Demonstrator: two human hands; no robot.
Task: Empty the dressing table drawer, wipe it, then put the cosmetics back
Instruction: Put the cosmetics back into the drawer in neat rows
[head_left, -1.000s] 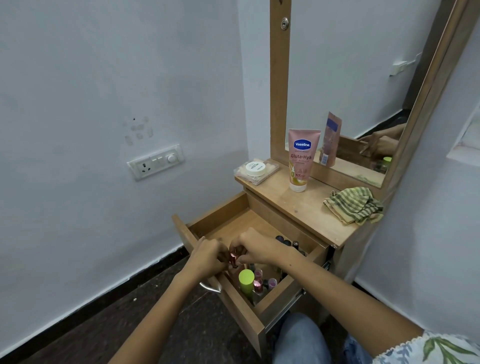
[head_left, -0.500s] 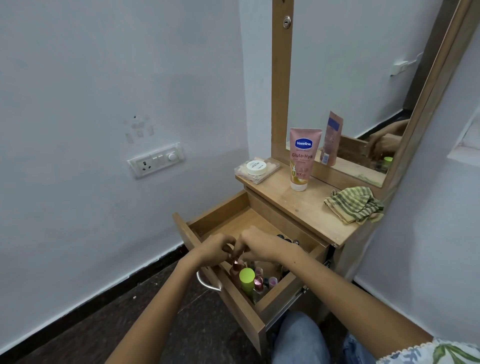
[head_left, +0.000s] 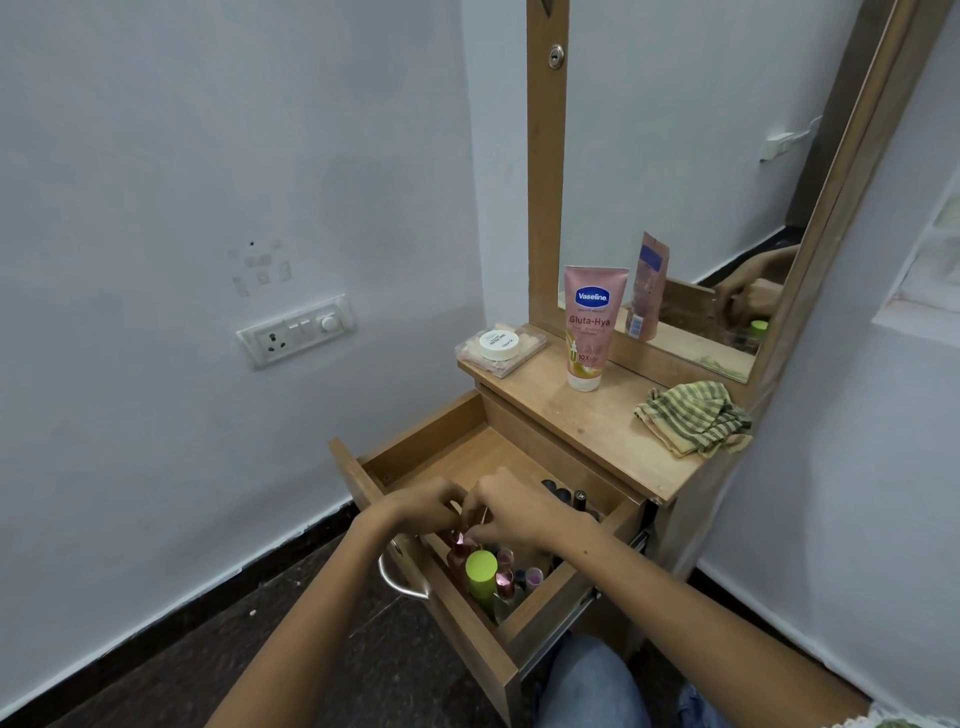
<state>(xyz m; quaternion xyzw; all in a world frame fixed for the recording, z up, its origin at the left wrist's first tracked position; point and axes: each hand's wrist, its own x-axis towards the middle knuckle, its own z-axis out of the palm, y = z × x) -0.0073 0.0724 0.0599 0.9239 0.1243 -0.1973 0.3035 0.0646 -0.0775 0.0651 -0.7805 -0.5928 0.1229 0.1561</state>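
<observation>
While both hands worked together above the near end of the drawer (head_left: 415, 441), the left hand (head_left: 426, 506) and right hand (head_left: 511, 512) met fingertip to fingertip over a small pink bottle (head_left: 460, 545). Their fingers were curled and seemed to pinch something thin, perhaps that bottle's cap, but what exactly each hand held I could not tell. Just at 5 o'clock of the hands a green-capped bottle (head_left: 480, 569) stood among several small polish bottles (head_left: 506, 577), all packed at the near end. Dark pencils or tubes (head_left: 563, 493) lay along the drawer's right side, at 2 o'clock of the hands. The far half of the drawer floor was bare wood.

On the tabletop (head_left: 587, 415), at 12 o'clock of the drawer, stood a lotion tube (head_left: 589, 327), with a clear box (head_left: 501, 345) and white jar (head_left: 498, 344) at 11 o'clock, and a striped cloth (head_left: 691, 418) at 2 o'clock, untouched.

By my judgement emptying was only partly done: most cosmetics remained inside, and wiping and refilling were all yet to do.
</observation>
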